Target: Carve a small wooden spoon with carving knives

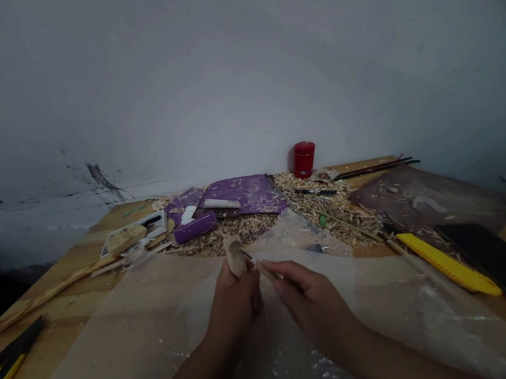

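Observation:
My left hand [232,298] is closed around a pale piece of carved wood [234,254], whose upper end sticks up above the fingers. Just to its right, my right hand [311,296] grips a small carving tool [265,270] by its wooden handle. The tool's thin dark tip points left toward the wood; whether it touches is too small to tell. Both hands are above a translucent plastic sheet [159,330] at the near side of the table. The lower part of the wood is hidden in my left hand.
Wood shavings [343,215] lie heaped at the back around a purple sheet [248,193]. A red canister [305,160] stands by the wall. A yellow utility knife [449,264] and a black flat object [497,264] are at right. Yellow-black pliers-like handles [8,373] lie left, near a long stick [49,295].

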A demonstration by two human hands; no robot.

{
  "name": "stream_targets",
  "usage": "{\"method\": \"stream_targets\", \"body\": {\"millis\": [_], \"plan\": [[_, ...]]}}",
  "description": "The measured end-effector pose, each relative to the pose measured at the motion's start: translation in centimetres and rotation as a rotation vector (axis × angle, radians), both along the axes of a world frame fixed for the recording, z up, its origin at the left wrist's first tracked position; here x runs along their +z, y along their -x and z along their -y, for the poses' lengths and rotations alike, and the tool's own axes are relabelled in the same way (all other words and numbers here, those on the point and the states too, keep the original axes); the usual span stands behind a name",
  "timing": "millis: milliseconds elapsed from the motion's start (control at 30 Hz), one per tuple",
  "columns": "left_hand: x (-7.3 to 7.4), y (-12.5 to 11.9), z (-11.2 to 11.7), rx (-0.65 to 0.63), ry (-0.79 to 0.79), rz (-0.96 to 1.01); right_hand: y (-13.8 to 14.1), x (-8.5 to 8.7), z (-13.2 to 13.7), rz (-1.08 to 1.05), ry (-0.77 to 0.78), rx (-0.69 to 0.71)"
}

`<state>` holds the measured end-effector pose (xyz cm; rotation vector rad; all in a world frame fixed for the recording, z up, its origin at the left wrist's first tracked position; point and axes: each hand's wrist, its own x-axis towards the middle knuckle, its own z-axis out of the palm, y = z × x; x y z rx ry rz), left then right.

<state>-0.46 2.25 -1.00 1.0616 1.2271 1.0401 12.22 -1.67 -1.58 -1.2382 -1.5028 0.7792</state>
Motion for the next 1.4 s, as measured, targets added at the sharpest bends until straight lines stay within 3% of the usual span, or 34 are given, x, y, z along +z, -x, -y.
{"method": "stream_targets", "body": {"millis": [100, 167, 267, 400, 500, 833, 1000, 1167, 1400], "plan": [[0.1, 2.0, -2.5, 0.183, -0.321, -0.320, -1.8, -0.7, -1.5, 0.026, 0.055, -0.090], [0.3, 3.2, -3.9, 0.221, -0.416, -0.488, -2.9, -0.8, -2.1, 0.083, 0.047, -0.074], [0.4, 3.6, -4.0, 0.117, -0.327, -0.421, -3.5, -0.1, -1.7, 0.155, -0.007, -0.016], [0.4, 2.3, -1.7, -0.193, -0.158, -0.027, -3.0, 0.9, 0.2, 0.379, -0.192, 0.059], [0.4, 1.8, -0.5, -0.273, -0.126, 0.075, -2.8, 1.2, 1.0, 0.515, -0.223, 0.058], [0.3, 1.5, -0.3, -0.187, -0.116, -0.111, -2.3, 1.4, 2.2, 0.914, -0.319, 0.039], [0.4, 0.9, 0.3, -0.060, -0.221, -0.287, -2.1, 1.6, 2.6, 0.890, -0.311, 0.033], [0.3, 0.5, 0.5, -0.004, -0.229, -0.389, -1.8, 1.5, 2.4, 0.844, -0.300, 0.047], [-0.2, 0.4, 0.7, 0.059, -0.073, -0.152, -1.0, 1.4, 2.7, 1.095, -0.427, -0.022]]}}
